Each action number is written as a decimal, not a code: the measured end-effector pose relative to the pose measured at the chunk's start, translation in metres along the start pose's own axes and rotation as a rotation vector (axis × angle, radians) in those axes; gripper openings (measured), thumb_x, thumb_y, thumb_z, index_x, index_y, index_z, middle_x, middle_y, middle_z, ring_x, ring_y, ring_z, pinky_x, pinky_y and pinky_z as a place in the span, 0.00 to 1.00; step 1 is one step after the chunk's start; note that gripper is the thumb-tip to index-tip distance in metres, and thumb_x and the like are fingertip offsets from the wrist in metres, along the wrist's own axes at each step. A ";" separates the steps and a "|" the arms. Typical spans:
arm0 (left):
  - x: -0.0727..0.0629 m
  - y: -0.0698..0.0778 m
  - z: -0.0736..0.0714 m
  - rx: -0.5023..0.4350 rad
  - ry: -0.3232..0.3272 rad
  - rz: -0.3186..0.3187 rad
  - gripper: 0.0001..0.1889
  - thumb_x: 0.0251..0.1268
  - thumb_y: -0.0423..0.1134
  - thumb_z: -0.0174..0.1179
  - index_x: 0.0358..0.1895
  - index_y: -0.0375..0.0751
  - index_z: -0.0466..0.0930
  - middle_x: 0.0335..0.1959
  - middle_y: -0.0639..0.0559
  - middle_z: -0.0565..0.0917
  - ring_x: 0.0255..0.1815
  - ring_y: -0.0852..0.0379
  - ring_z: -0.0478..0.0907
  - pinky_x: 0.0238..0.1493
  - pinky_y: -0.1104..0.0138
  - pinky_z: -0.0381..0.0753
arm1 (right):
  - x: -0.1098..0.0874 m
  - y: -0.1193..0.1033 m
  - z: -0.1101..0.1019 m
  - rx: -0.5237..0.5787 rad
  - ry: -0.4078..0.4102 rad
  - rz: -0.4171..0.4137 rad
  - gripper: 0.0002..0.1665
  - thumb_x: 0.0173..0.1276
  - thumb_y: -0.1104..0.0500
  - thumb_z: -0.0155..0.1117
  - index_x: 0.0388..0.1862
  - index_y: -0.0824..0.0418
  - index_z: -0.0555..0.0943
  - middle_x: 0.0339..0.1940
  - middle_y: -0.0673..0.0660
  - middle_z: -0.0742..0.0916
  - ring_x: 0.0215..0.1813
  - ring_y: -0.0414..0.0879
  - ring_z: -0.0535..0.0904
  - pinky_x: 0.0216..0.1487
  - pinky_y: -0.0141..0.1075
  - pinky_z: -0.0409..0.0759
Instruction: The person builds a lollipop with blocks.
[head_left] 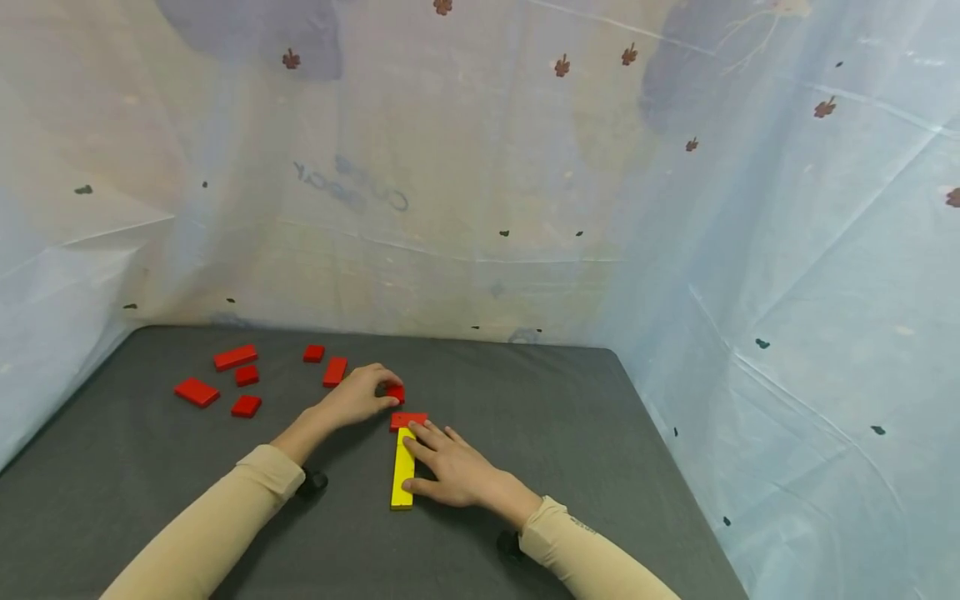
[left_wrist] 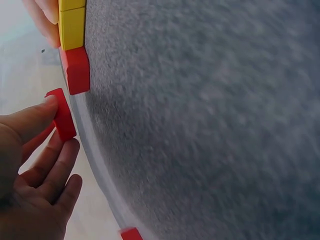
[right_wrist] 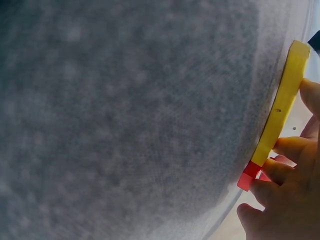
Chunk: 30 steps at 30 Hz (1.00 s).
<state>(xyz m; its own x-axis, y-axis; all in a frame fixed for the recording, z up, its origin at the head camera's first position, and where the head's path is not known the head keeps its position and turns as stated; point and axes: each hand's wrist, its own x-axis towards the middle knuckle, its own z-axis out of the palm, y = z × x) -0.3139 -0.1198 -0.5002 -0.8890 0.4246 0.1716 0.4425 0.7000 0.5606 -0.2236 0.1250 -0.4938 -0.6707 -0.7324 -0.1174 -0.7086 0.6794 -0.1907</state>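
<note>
My left hand pinches a small flat red block between thumb and fingers. In the left wrist view this red block is tilted and held off the table. Just below it in the head view, another red block lies crosswise at the far end of a long yellow strip, touching it. The left wrist view shows a seam across the yellow piece. My right hand has its fingers spread, with fingertips touching the yellow strip and the crosswise red block. The palm hides part of the table.
Several loose red blocks lie on the left of the dark grey table, among them one flat block and one upright-pointing block near my left hand. A patterned plastic sheet hangs behind and beside the table.
</note>
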 end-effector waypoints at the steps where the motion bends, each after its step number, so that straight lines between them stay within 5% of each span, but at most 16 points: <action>1: 0.001 0.001 0.001 -0.003 -0.011 -0.001 0.15 0.67 0.38 0.72 0.54 0.38 0.87 0.49 0.46 0.84 0.47 0.49 0.82 0.52 0.51 0.84 | 0.000 0.000 0.000 -0.002 0.000 -0.001 0.43 0.81 0.33 0.49 0.85 0.52 0.59 0.87 0.53 0.57 0.86 0.52 0.49 0.82 0.55 0.55; 13: 0.009 0.000 0.010 -0.025 -0.108 -0.024 0.13 0.70 0.37 0.69 0.54 0.37 0.87 0.46 0.48 0.84 0.48 0.49 0.83 0.52 0.53 0.85 | 0.002 0.000 0.000 -0.001 -0.015 0.007 0.44 0.81 0.32 0.49 0.86 0.51 0.57 0.87 0.52 0.56 0.86 0.50 0.49 0.82 0.55 0.55; 30: 0.007 -0.002 0.010 -0.019 -0.104 0.004 0.11 0.72 0.31 0.65 0.53 0.39 0.88 0.48 0.48 0.86 0.51 0.47 0.83 0.56 0.50 0.83 | 0.001 -0.001 0.000 -0.020 0.001 0.010 0.43 0.81 0.33 0.50 0.85 0.52 0.60 0.87 0.52 0.58 0.86 0.51 0.50 0.81 0.56 0.57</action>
<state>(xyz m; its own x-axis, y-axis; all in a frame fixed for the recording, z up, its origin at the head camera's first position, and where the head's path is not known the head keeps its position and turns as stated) -0.3201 -0.1123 -0.5079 -0.8698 0.4852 0.0895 0.4426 0.6874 0.5758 -0.2231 0.1236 -0.4940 -0.6782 -0.7253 -0.1181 -0.7058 0.6876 -0.1702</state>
